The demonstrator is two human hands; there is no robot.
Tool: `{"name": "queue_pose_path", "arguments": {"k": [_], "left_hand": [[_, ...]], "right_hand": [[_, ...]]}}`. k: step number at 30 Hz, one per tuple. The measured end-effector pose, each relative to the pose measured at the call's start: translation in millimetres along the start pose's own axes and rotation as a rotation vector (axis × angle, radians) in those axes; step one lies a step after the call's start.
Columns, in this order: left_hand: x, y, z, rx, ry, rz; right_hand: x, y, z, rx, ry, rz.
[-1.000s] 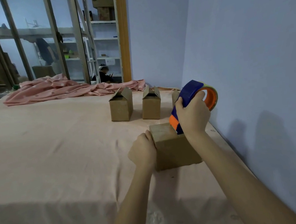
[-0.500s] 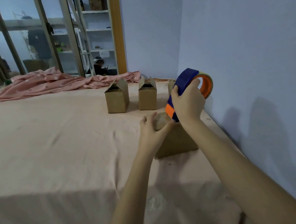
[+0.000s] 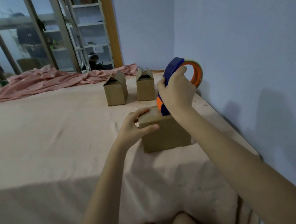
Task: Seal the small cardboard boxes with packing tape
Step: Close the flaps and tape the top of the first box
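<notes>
both bare forearms reach forward from the lower edge of the view. the left hand [image 3: 133, 129] grips the near left corner of the box [image 3: 166, 137], fingers on its top and thumb on the front face. the right hand [image 3: 177, 93], a little higher, is curled round the tape dispenser [image 3: 172, 66], its back toward the camera.

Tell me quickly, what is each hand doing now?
Left hand: holds the near box at its corner.
Right hand: grips the tape dispenser.
</notes>
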State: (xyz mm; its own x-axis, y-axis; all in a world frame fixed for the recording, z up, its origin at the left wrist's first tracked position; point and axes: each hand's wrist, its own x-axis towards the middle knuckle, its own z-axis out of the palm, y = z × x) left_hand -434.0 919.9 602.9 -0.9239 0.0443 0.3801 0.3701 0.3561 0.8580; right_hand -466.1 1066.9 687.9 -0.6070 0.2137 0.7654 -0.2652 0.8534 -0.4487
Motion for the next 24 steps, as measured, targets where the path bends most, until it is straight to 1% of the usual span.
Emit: {"name": "queue_pose_path", "arguments": {"k": [4, 7, 9, 10, 13, 16, 18, 20, 22, 24], "left_hand": [[-15.5, 1.3, -28.6, -0.044, -0.035, -0.051], [-22.2, 5.9, -37.8, 0.088, -0.084, -0.093], [-22.4, 14.4, -41.0, 0.292, -0.119, -0.11], [-22.2, 19.0, -40.3, 0.432, -0.121, -0.091], [-24.1, 34.4, -20.4, 0.891, -0.076, 0.024], [-27.6, 38.0, 6.0, 1.138, -0.014, 0.079], [-30.6, 35.0, 10.8, 1.189, 0.025, 0.086], [-29.4, 34.6, 8.9, 1.184, 0.034, 0.09], [-25.5, 37.7, 7.1, 1.185, 0.01, 0.085], [-21.1, 44.0, 8.1, 1.205, -0.05, 0.029]], "right_hand": [[-21.7, -19.7, -4.6, 0.017, 0.021, -0.006], [-31.2, -27.2, -3.5, 0.022, -0.016, -0.029], [-33.6, -28.1, -3.3, 0.046, 0.007, -0.02], [-34.1, -27.8, -4.0, 0.062, 0.016, -0.008], [-36.0, -27.0, -5.0, 0.098, -0.001, 0.008], [-38.5, -27.8, -4.4, 0.107, -0.015, 0.007], [-39.0, -27.2, -3.2, 0.111, -0.028, 0.03], [-37.0, -25.7, -2.2, 0.112, -0.034, 0.044], [-35.6, -24.7, -1.2, 0.108, -0.037, 0.05], [-36.4, -25.2, -0.2, 0.104, -0.051, 0.047]]}}
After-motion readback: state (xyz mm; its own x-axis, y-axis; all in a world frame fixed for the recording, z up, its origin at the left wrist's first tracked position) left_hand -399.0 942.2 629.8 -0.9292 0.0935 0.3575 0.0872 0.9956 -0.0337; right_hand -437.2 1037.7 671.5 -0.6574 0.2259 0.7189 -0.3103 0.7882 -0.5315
